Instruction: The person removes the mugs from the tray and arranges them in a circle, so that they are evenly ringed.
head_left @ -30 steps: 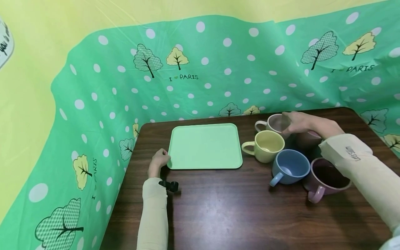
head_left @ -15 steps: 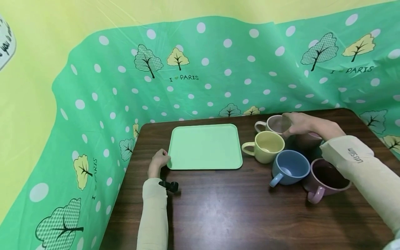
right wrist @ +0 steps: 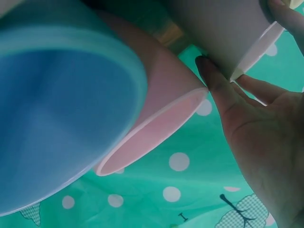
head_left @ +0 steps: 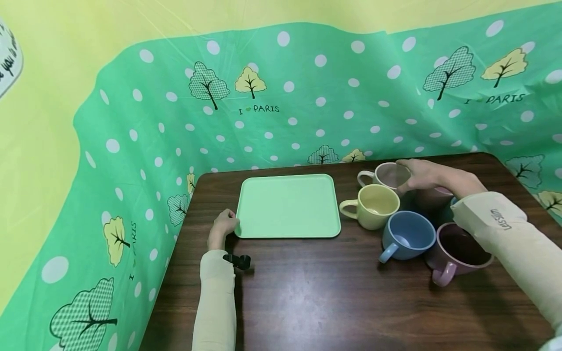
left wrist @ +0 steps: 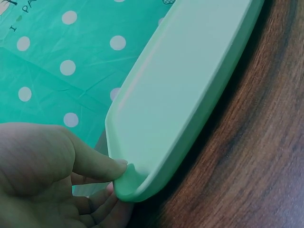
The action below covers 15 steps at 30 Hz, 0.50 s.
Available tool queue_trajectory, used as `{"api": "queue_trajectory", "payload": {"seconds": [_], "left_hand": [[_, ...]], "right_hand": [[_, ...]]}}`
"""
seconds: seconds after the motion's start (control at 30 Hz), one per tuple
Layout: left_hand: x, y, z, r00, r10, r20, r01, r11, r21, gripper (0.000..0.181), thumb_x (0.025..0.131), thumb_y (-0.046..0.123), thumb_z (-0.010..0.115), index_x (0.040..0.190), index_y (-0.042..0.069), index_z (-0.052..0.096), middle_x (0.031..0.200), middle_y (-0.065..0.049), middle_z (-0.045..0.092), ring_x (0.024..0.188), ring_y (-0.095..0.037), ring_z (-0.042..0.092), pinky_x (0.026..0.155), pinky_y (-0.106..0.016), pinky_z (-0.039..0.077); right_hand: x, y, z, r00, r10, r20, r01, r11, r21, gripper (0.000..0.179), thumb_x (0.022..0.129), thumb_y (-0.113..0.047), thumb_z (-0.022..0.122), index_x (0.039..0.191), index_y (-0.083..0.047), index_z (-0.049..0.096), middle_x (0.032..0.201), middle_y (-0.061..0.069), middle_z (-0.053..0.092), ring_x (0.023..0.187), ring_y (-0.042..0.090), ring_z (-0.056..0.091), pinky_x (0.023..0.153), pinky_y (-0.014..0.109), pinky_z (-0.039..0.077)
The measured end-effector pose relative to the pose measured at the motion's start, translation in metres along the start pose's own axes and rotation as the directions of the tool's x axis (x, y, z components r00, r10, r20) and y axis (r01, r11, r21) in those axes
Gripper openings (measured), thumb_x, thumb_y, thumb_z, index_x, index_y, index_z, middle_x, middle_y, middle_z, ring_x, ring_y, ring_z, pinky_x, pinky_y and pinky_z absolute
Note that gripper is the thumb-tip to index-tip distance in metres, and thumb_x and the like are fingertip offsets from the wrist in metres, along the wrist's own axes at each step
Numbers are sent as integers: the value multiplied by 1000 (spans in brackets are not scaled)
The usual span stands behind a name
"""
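My left hand [head_left: 224, 224] pinches the near-left corner of a pale green tray [head_left: 287, 207]; in the left wrist view the thumb [left wrist: 111, 167] lies over the tray's rim, with fingers beneath. At the back right, my right hand [head_left: 421, 174] grips an off-white mug [head_left: 383, 178] by its rim side, its handle pointing left. Thumb and fingers straddle that mug's rim in the right wrist view. Close by stand a yellow mug [head_left: 369, 214] in front and a pink mug [right wrist: 161, 80] partly hidden under my right hand and forearm.
A blue mug [head_left: 400, 246] and a purple mug [head_left: 439, 257] stand nearer on the right. A large blue mug [right wrist: 61, 123] fills the left of the right wrist view. Polka-dot green cloth [head_left: 303, 117] hangs behind the dark wooden table [head_left: 307, 302].
Both hands keep their holds on tray and mug. The whole head view shifts very slightly; nothing else visibly moves.
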<state>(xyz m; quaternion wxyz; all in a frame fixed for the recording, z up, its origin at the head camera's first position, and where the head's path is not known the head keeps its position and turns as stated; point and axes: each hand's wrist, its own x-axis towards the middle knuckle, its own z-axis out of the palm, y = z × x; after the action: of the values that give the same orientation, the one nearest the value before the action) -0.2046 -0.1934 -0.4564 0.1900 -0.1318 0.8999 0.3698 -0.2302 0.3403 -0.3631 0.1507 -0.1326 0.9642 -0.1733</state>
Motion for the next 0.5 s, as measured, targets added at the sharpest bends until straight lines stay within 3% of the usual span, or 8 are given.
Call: {"api": "queue_trajectory", "payload": {"seconds": [0.23, 0.37, 0.5], "left_hand": [[-1, -1, 1, 1000, -4, -1, 4, 1000, -4, 8, 91, 13, 41, 98, 9, 44, 93, -10, 43, 80, -24, 42, 68, -34, 34], [0, -1, 2, 1000, -3, -2, 3, 1000, -9, 8, 91, 12, 41, 97, 9, 44, 92, -10, 42, 78, -24, 41, 67, -34, 33], [0, -1, 2, 1000, 2, -3, -3, 1000, -5, 8, 91, 12, 41, 98, 9, 44, 92, -10, 42, 78, -23, 41, 68, -33, 33]], "right_hand": [[-5, -4, -6, 999, 23, 40, -25, 999, 42, 103, 71, -33, 81, 141, 16, 24, 134, 36, 39, 118, 47, 42, 95, 63, 36], [-10, -4, -15, 1000, -26, 12, 25, 999, 38, 90, 76, -22, 77, 139, 18, 27, 134, 38, 40, 121, 51, 42, 96, 63, 37], [-16, 2, -21, 998, -44, -34, 43, 999, -28, 73, 81, -13, 71, 135, 18, 34, 130, 39, 43, 118, 53, 44, 94, 63, 38]]}}
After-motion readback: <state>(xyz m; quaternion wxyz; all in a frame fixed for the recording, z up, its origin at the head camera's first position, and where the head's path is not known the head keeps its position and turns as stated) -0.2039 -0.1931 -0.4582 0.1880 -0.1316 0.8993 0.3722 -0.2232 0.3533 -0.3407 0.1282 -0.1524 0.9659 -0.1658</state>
